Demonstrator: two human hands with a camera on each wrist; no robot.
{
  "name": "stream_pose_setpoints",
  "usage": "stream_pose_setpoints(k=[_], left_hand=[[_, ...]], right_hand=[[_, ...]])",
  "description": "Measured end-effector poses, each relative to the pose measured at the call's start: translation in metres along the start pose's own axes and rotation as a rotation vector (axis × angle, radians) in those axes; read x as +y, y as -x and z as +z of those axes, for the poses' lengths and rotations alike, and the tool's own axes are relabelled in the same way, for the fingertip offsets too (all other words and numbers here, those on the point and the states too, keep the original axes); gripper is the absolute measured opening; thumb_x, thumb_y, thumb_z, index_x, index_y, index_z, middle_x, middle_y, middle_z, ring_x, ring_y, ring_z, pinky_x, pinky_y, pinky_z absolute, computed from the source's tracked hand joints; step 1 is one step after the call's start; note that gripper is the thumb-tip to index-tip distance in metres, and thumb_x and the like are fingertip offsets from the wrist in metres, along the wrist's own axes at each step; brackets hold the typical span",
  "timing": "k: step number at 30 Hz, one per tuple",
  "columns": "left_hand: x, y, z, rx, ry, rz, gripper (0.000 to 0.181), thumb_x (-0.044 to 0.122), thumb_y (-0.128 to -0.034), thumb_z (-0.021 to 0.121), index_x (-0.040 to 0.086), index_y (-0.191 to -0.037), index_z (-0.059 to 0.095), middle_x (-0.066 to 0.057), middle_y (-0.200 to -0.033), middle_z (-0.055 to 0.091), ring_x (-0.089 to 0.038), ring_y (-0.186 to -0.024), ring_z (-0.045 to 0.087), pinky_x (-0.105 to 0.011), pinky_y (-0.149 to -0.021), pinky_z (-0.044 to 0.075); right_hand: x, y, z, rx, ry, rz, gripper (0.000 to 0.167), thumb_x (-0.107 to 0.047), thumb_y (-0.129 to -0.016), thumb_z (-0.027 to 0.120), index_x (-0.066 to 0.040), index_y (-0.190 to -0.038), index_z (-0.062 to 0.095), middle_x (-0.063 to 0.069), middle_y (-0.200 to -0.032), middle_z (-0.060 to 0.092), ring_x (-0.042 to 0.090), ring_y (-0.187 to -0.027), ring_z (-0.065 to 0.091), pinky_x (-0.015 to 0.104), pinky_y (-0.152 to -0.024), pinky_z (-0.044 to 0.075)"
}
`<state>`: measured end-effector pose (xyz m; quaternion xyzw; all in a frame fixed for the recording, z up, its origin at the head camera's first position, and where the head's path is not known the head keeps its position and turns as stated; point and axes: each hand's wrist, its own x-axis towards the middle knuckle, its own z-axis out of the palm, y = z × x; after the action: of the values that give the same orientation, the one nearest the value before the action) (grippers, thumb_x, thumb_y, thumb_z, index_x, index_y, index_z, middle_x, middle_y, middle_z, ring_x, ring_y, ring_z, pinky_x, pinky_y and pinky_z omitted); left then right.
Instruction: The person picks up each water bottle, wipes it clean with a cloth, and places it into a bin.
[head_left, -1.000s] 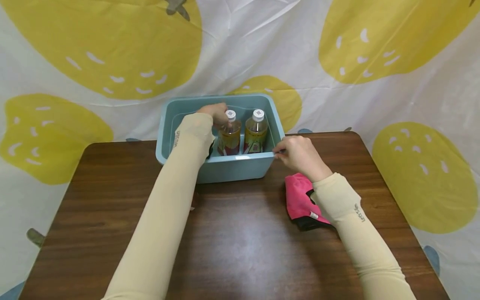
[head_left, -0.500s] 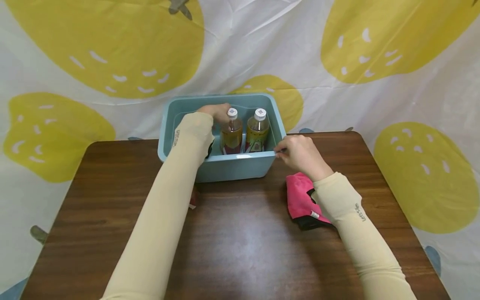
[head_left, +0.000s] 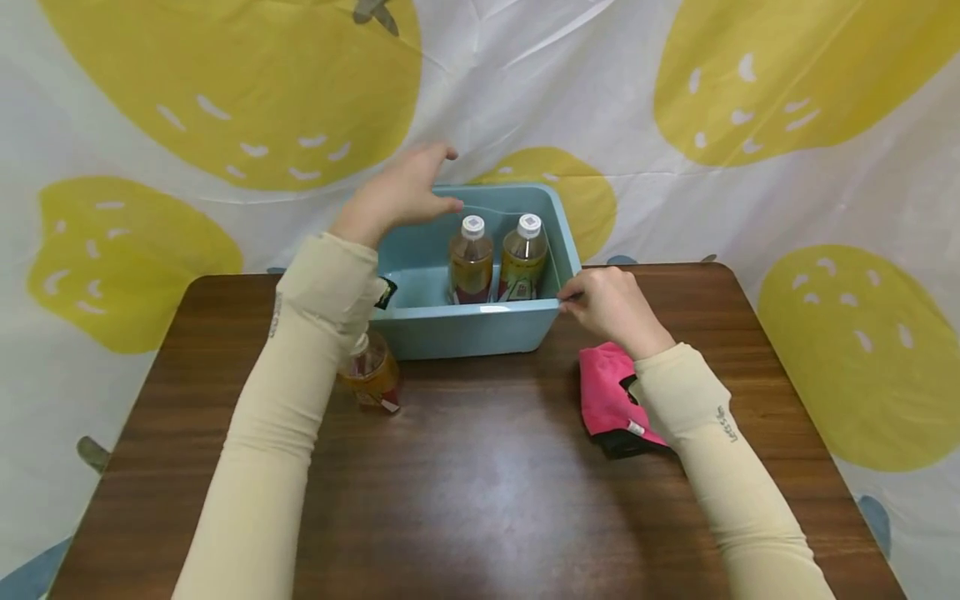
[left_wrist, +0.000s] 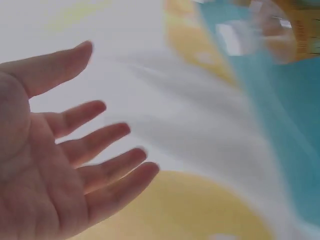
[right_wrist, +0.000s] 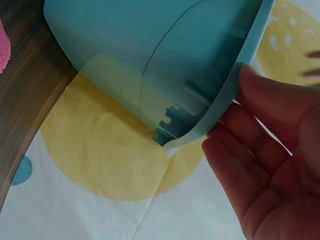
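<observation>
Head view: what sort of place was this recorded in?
Probably a makeshift indoor tabletop filming spot, though the wider room is out of view. A wood-grain table stands against a creased white cloth printed with big yellow fruit shapes, and a blue bin holds two bottles.

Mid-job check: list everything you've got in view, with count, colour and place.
Bin: 1, light blue, on the table
Bottles: 2, amber with white caps, standing inside the bin's right part
Loose bottle: 1, amber, before the bin, partly behind a sleeve
Cloth: 1, pink and black, near the right forearm
Table: 1, brown, beneath
Backdrop: 1, white with yellow fruit, behind
Sleeves: 2, cream, on both arms
Hands: 2, bare; left hand raised by the bin, right hand pinching its rim
</observation>
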<state>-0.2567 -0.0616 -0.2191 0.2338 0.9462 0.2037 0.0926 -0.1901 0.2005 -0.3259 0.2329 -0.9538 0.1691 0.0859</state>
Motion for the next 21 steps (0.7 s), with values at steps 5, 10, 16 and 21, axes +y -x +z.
stream_pose_setpoints(k=[5, 10, 16, 21], left_hand=[[0.021, 0.056, -0.004, 0.354, -0.053, 0.129, 0.06, 0.028, -0.0857, 0.061, 0.001, -0.133, 0.037, -0.016, -0.139, 0.034, -0.033, -0.129, 0.028, -0.039, -0.108, 0.02], [0.02, 0.1, 0.01, 0.676, -0.042, 0.183, 0.06, 0.025, -0.0781, 0.07, -0.002, -0.125, 0.046, -0.019, -0.136, 0.036, -0.034, -0.126, 0.031, -0.04, -0.105, 0.024], [-0.007, 0.132, 0.035, 0.851, 0.01, 0.207, 0.063, 0.022, -0.0724, 0.075, -0.007, -0.121, 0.047, -0.023, -0.129, 0.041, -0.035, -0.122, 0.035, -0.045, -0.101, 0.028], [-0.041, 0.146, 0.07, 0.862, 0.132, 0.1, 0.067, 0.016, -0.0695, 0.077, -0.01, -0.122, 0.044, -0.025, -0.127, 0.041, -0.034, -0.122, 0.035, -0.045, -0.1, 0.029]], right_hand=[[0.001, -0.001, -0.001, 0.012, 0.002, 0.0, 0.01, -0.009, -0.073, 0.074, -0.005, -0.083, 0.074, 0.008, -0.077, 0.069, 0.023, -0.072, 0.063, 0.041, -0.068, 0.048], [0.002, -0.001, 0.0, 0.013, 0.005, 0.011, 0.01, -0.009, -0.073, 0.074, -0.006, -0.083, 0.074, 0.008, -0.078, 0.07, 0.023, -0.072, 0.064, 0.042, -0.068, 0.048], [0.002, -0.001, 0.0, 0.012, 0.005, 0.014, 0.01, -0.009, -0.073, 0.074, -0.006, -0.083, 0.074, 0.007, -0.078, 0.07, 0.023, -0.072, 0.064, 0.042, -0.067, 0.048], [0.004, -0.001, 0.0, 0.024, 0.01, 0.012, 0.009, -0.009, -0.073, 0.074, -0.007, -0.081, 0.074, 0.007, -0.076, 0.07, 0.023, -0.071, 0.063, 0.042, -0.066, 0.047]])
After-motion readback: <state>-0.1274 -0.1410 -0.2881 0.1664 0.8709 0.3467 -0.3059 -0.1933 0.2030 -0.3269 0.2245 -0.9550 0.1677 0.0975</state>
